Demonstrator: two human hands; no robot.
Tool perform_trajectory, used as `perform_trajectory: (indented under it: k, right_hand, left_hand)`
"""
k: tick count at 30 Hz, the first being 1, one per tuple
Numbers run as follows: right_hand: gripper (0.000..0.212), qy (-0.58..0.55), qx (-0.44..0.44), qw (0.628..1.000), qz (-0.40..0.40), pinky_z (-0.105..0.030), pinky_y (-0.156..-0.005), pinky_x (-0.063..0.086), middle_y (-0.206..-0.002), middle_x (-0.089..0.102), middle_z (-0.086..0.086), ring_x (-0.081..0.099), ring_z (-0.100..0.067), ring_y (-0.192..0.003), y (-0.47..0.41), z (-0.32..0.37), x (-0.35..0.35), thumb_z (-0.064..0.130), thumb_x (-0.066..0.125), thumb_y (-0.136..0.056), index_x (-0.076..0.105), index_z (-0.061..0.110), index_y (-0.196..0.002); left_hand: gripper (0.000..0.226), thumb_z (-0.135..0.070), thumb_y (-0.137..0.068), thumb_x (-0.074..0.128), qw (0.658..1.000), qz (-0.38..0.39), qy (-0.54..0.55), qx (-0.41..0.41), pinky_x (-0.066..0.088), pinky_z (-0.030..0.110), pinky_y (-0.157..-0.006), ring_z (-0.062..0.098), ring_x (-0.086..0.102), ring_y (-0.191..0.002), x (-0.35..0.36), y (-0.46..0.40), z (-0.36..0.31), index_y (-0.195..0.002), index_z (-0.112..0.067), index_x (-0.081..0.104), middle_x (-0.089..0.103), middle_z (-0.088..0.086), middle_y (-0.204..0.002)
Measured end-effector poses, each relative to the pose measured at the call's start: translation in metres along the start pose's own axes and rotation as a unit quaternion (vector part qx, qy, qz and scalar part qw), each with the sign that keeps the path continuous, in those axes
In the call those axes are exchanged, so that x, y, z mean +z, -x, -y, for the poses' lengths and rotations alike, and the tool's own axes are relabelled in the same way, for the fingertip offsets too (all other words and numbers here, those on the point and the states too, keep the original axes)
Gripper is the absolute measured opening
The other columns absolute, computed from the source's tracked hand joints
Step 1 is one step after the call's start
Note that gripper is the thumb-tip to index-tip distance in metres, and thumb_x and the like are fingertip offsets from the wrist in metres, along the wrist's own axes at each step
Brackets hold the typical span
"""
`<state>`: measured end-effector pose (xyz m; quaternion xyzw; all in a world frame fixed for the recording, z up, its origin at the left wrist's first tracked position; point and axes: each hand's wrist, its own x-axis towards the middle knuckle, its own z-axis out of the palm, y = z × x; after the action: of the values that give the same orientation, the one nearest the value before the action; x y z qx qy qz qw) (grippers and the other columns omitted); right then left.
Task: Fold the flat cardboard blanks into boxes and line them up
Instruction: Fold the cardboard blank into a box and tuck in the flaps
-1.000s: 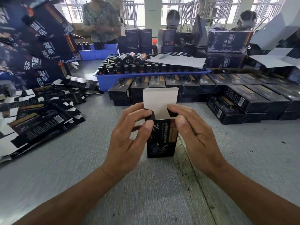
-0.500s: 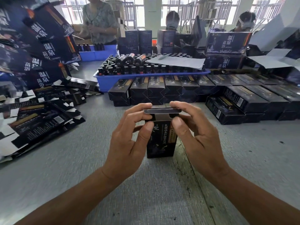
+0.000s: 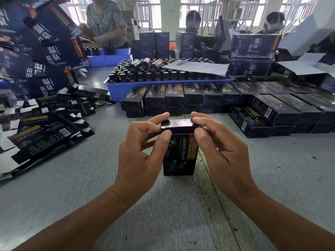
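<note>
The box is pinched at its top by both hands: the left hand grips the top left corner between thumb and forefinger, and the right hand grips the top right corner the same way. The box is stood upright on the table, long axis vertical, printed front turned toward the camera. Its lid is folded down flat. The lower left of the front is hidden behind the left hand, and the back cannot be seen.

On the front, a gold strip with vertical Chinese characters is shown, too small to be read; a pale "聖" can be made out at the upper left.

Behind the box, 2 layers of finished boxes are lined up lying flat, with more stacked to the right of the box. Their print is too blurred to be read. Behind that row, a blue tray of dark bottles is partly covered by a grey sheet.

Left of the box, flat blanks are spread in a loose heap, cut off by the frame edge. Above them, large dark cartons are marked "温泉" and "苗浴"; the same writing is carried by a carton behind and right of the box.

At the far side, 3 people are partly seen, cropped by the top edge.
</note>
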<state>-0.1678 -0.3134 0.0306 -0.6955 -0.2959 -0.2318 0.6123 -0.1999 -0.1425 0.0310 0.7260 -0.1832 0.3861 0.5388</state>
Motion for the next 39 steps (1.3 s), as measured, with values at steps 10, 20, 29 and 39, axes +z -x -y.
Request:
perform_trajectory:
  k: [10,20,29,39]
  right_hand:
    - [0.030,0.083,-0.041,0.996,0.013,-0.019,-0.097,0.050,-0.137,0.060,0.004,0.055,-0.005,-0.128,-0.003,-0.016,-0.002,0.019,0.059,-0.099,0.064,0.015,-0.128]
    - [0.086,0.197,0.066,0.972,0.111,-0.008,-0.090,0.040,-0.141,0.042,0.029,0.049,0.015,-0.111,0.011,-0.035,0.011,0.044,0.066,-0.093,0.006,0.047,-0.155]
    - [0.080,0.390,-0.046,0.908,0.144,-0.044,-0.091,0.058,-0.154,0.035,-0.011,0.054,-0.029,-0.125,0.019,-0.032,0.025,0.055,0.064,-0.081,0.029,0.025,-0.146]
    - [0.051,0.526,0.096,0.845,-0.017,-0.048,-0.101,0.044,-0.149,0.048,-0.010,0.051,-0.034,-0.126,-0.064,-0.064,-0.057,0.045,0.048,-0.092,0.057,0.021,-0.136]
  left_hand:
    - [0.023,-0.016,-0.100,0.054,0.996,0.044,-0.070,0.039,0.055,0.016,-0.082,0.012,0.062,-0.120,-0.005,-0.002,0.011,-0.121,-0.013,0.063,0.059,0.006,-0.136]
    - [0.049,-0.043,-0.096,0.056,0.985,0.102,-0.139,-0.020,0.062,0.026,-0.071,0.014,0.066,-0.110,-0.009,0.007,0.034,-0.141,-0.038,0.036,0.057,0.000,-0.134]
    - [0.054,-0.050,-0.080,0.065,0.979,-0.002,0.038,-0.200,0.062,0.030,-0.067,0.011,0.074,-0.092,-0.002,0.006,0.041,-0.125,-0.068,0.043,0.068,-0.010,-0.113]
    - [0.061,-0.062,-0.083,0.049,0.945,0.187,-0.185,-0.193,0.054,0.027,-0.081,-0.002,0.065,-0.091,0.002,0.013,0.058,-0.142,-0.053,0.037,0.064,-0.025,-0.106]
